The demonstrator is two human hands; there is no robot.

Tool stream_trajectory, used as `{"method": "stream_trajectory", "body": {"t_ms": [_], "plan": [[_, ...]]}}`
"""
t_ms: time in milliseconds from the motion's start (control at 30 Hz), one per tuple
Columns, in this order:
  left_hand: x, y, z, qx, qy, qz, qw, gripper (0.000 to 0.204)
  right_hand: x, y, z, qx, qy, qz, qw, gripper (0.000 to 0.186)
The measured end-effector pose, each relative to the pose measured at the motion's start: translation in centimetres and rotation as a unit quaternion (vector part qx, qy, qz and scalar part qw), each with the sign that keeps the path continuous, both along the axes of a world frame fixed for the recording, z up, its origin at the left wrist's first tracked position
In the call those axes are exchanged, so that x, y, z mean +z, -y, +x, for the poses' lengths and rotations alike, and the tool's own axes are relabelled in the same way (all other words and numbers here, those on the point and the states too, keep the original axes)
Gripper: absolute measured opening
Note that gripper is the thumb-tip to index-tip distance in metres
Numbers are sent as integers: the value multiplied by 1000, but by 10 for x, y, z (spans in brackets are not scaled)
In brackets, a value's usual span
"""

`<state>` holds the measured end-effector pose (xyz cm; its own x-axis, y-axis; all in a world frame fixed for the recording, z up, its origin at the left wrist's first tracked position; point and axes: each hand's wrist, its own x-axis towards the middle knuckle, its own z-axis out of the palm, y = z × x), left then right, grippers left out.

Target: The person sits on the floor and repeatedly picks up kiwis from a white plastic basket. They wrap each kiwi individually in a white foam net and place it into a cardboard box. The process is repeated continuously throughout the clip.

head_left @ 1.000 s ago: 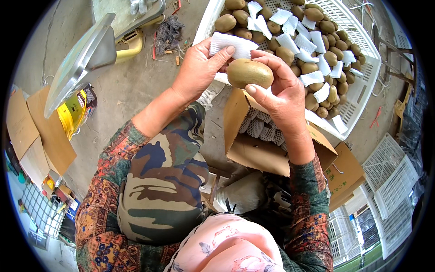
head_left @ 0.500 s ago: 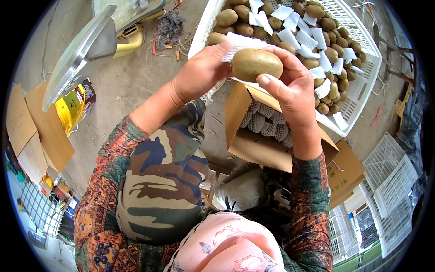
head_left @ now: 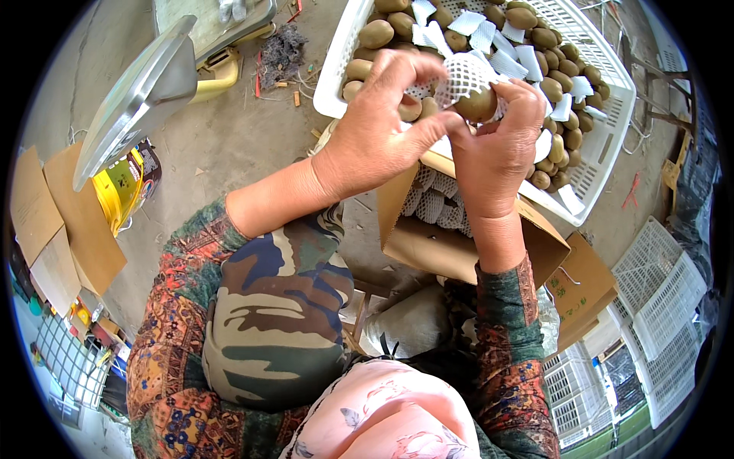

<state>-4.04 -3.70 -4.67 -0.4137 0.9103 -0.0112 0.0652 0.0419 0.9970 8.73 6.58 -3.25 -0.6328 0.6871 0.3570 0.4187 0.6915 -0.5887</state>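
Note:
Between my two hands is a brown kiwifruit [head_left: 475, 105], its upper left part covered by a stretched white foam net sleeve [head_left: 467, 74]. My right hand [head_left: 501, 130] grips the kiwifruit from the right with thumb and fingers. On the other side, my left hand [head_left: 386, 122] pinches the sleeve's edge with its fingers, the thumb reaching toward the fruit's lower side. Just below my hands stands an open cardboard box [head_left: 428, 256], holding several kiwifruit in net sleeves [head_left: 437, 205]. Behind them lies a white plastic crate [head_left: 612, 164] full of bare kiwifruit and loose flat sleeves.
A metal-topped scale [head_left: 138, 99] stands at the left, near a yellow bucket [head_left: 126, 187] and opened cardboard [head_left: 80, 222]. Another cardboard box [head_left: 585, 287] is at the right, beside stacked white crates [head_left: 661, 298]. Dark fibrous litter [head_left: 283, 50] lies on the floor.
The net sleeve, flat behind the kiwifruit before, is now stretched over part of it. My left hand has moved right and spread around the sleeve; the fruit has turned and shifted slightly right.

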Motion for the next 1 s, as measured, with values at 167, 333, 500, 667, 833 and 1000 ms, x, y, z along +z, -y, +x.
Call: {"method": "stream_trajectory", "body": {"t_ms": [167,333,500,667,833,1000], "plan": [[6,-16,11,-46,58,98,992,74,36,5,21,24,-147,-378,914,61],[24,-36,30,-248,-140,231,930,90,86,-25,93,81,64,-630,770,70],[28,-21,-14,-313,-1,35,949,76,81,-32,193,54,313,-630,709,70],[-24,4,-11,-35,78,-74,994,34,-67,-9,272,-277,135,-563,767,52],[-61,6,-34,38,95,-112,988,27,-125,-7,271,-61,417,-217,880,59],[-81,23,-43,-49,-203,-174,962,22,10,-29,180,208,687,-261,645,49]]}}
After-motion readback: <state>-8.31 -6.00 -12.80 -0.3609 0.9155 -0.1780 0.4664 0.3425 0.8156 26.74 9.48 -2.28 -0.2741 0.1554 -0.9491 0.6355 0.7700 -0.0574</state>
